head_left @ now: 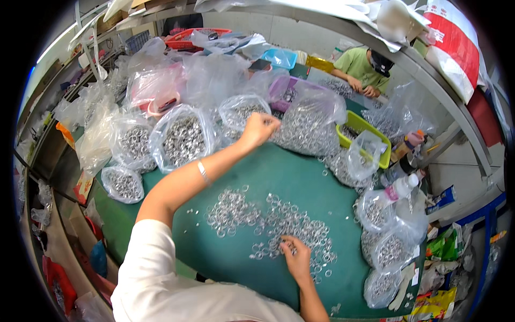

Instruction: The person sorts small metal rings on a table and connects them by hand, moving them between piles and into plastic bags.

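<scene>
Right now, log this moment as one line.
left hand: raised beside open clear bag | right hand: down at loose silvery rings | surface: green table | grasp: unclear, both hands

Well beyond the left fingers [274, 124] we see a red plastic basket [185, 44], off to their left, and a light-blue plastic bin [287, 61] almost straight behind them. To their right and farther back, we notice a co-worker in a green shirt [357, 60]. Right of the right fingers [287, 239], we find a pink-labelled bottle [400, 189] and, farther out, a green plastic package [446, 244] and a red-and-white sack [455, 44].
</scene>
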Demonstrator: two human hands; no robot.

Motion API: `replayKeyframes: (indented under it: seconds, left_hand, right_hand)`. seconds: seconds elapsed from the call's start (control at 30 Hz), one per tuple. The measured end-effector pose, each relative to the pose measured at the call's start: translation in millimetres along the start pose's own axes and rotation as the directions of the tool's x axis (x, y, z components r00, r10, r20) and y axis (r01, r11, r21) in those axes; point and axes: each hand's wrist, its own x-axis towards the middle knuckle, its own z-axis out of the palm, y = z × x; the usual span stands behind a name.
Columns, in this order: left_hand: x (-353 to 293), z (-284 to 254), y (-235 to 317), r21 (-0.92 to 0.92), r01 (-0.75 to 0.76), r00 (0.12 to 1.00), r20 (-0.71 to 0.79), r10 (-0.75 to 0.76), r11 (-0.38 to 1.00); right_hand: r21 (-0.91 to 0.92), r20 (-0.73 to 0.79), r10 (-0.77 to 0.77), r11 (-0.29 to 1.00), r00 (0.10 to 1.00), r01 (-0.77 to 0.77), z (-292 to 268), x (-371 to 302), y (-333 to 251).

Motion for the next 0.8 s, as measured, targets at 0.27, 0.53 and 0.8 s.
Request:
replayKeyframes:
  seconds: [0.27, 0.53, 0.8]
  left_hand:
    - [205, 9, -39, 0.478, -0.191, 0.849, -0.359, 0.389, 0.858]
    - [-32, 3, 23, -0.278, -0.073, 0.994, -0.1, 0.046, 0.958]
    - [-274, 7, 27, -0.152, 0.987, 0.152, 0.813, -0.563, 0.048]
  right_hand:
    - [0.092, -0.018, -0.084, 0.992, 0.996, 0.085, 3, 4, -8]
    - [0.734, 0.217, 0.427, 0.521, 0.878, -0.435, -21, -4, -2]
    - [0.93, 0.067, 0.474, 0.289, 0.878, -0.227, 7, -35, -38]
